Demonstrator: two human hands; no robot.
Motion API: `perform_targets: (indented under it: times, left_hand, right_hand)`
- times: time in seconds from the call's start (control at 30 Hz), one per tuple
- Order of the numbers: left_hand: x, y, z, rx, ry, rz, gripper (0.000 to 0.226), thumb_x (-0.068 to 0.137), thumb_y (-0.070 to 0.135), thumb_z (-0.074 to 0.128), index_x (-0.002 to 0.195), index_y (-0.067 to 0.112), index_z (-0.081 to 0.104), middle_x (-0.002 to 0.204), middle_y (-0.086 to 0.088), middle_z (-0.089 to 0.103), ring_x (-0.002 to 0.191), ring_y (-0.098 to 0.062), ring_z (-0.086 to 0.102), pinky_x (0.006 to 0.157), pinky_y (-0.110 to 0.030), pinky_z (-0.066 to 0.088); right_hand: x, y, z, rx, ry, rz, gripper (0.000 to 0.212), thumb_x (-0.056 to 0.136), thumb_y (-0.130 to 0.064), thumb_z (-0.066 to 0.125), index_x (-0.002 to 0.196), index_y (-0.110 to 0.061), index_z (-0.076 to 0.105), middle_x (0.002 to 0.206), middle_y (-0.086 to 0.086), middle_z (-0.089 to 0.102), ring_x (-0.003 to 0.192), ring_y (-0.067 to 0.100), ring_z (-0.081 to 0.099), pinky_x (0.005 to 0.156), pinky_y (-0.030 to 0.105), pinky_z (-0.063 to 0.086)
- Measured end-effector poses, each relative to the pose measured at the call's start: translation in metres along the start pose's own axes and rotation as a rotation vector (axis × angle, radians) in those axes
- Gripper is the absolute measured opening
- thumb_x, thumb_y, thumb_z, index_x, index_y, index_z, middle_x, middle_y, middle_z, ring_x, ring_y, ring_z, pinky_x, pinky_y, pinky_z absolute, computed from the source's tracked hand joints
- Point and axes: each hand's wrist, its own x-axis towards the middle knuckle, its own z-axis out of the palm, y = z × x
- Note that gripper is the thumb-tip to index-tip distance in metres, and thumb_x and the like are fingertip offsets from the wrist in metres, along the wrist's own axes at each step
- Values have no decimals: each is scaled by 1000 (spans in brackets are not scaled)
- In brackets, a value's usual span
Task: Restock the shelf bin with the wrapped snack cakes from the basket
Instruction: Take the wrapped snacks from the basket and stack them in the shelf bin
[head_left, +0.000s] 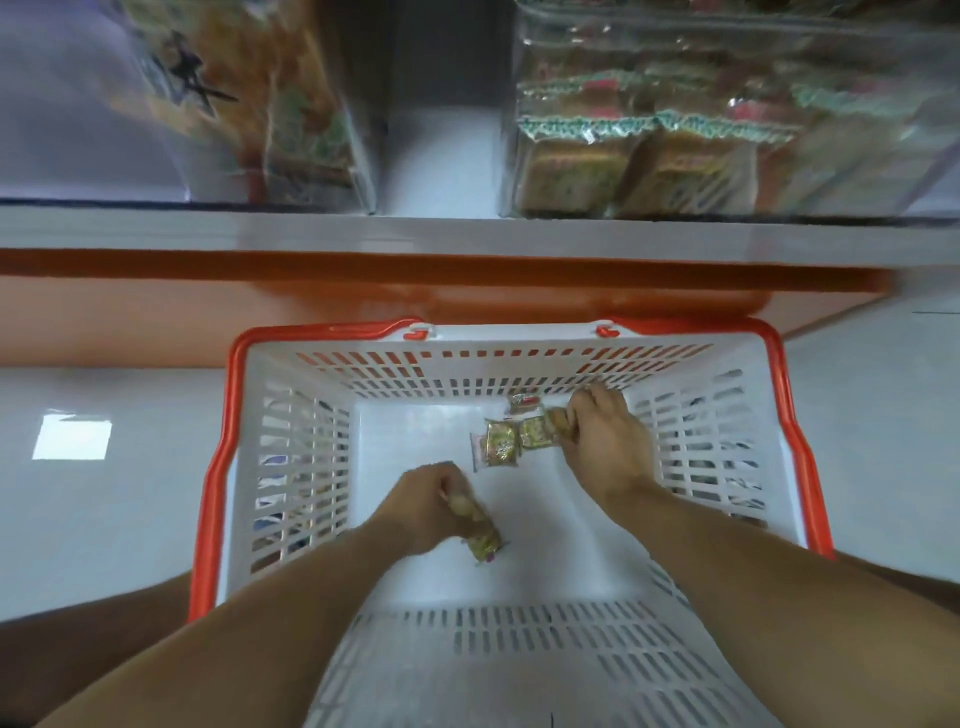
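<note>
Both my hands reach down into a white basket (519, 338) with an orange rim, standing on the floor below the shelf. My left hand (426, 506) grips a wrapped snack cake (480, 540) near the basket's middle. My right hand (608, 436) grips another wrapped cake (556, 418) at the far right of the basket floor. Two more wrapped cakes (501, 441) lie touching it on its left, and a small red-and-white packet (524, 401) lies behind them. Above, on the right of the shelf, a clear bin (675, 26) holds several wrapped cakes.
A second clear bin (358, 156) with other packaged snacks stands on the shelf at the left, with a gap between the two bins. The white shelf edge (467, 239) with an orange strip overhangs the basket's far side. Pale floor tiles surround the basket.
</note>
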Motion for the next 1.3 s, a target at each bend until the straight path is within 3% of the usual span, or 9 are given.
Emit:
perform_targets:
  times: [0.13,0.3,0.43,0.57,0.73,0.87,1.03,1.2,1.3]
  left_hand:
    - [0,12,39,254,-62,88,18,81,19,79,89,16,63,91,0,71,83,-19,71,75,-39,60]
    - [-1,5,62,698,39,261,40,86,35,77,123,22,68,121,0,58,112,-23,55,91,-37,51]
    - [-4,3,65,573,122,113,76,76,40,86,141,23,48,133,1,48,122,-24,45,95,-40,50]
    - [-2,8,63,535,76,13,56,79,29,85,127,16,58,124,-4,53,118,-25,50,91,-40,54]
    - [-6,7,62,485,65,-21,35,85,19,79,116,13,64,118,-6,52,113,-27,54,90,-41,54]
    - [-13,7,60,568,-1,-2,30,90,17,71,118,11,60,124,-8,49,118,-28,51,91,-40,52]
    - [-24,4,64,717,-91,164,32,93,20,68,124,15,60,154,-9,27,125,-30,41,93,-45,53]
    - [-25,11,63,738,-128,142,44,100,41,55,135,15,58,148,-10,35,126,-30,39,98,-48,50]
    - [-28,11,69,745,-80,130,43,105,42,39,129,13,61,140,-10,39,123,-30,41,95,-46,49]
  right_hand:
    - [-1,-3,19,24,-152,28,27,97,-38,58,107,-14,54,116,2,48,108,22,48,69,32,47]
    - [-9,3,33,158,-259,-11,52,78,-61,66,112,-27,47,116,-12,43,106,10,43,74,28,46]
    - [-5,2,36,269,-322,-27,60,88,-50,68,138,-28,44,134,-6,52,121,15,51,95,33,48]
    - [-2,-8,37,273,-382,-21,74,86,-45,74,149,-32,39,124,-3,56,115,19,56,91,30,46]
    - [-5,-30,40,77,-316,1,70,76,-49,81,135,-30,49,125,-2,47,114,19,51,80,35,52]
    - [-13,-43,44,163,-209,58,49,75,-33,86,102,-32,45,102,-10,59,92,13,59,60,24,39]
    - [-21,-37,44,666,-305,292,29,90,-29,70,116,-30,56,97,-4,72,80,6,69,77,24,57]
    - [-21,-27,30,683,-101,370,30,93,-37,69,119,-30,55,102,-7,69,88,13,65,77,33,55]
    - [-23,-20,25,792,-153,407,35,88,-36,75,116,-32,55,87,-10,65,72,0,62,63,21,48]
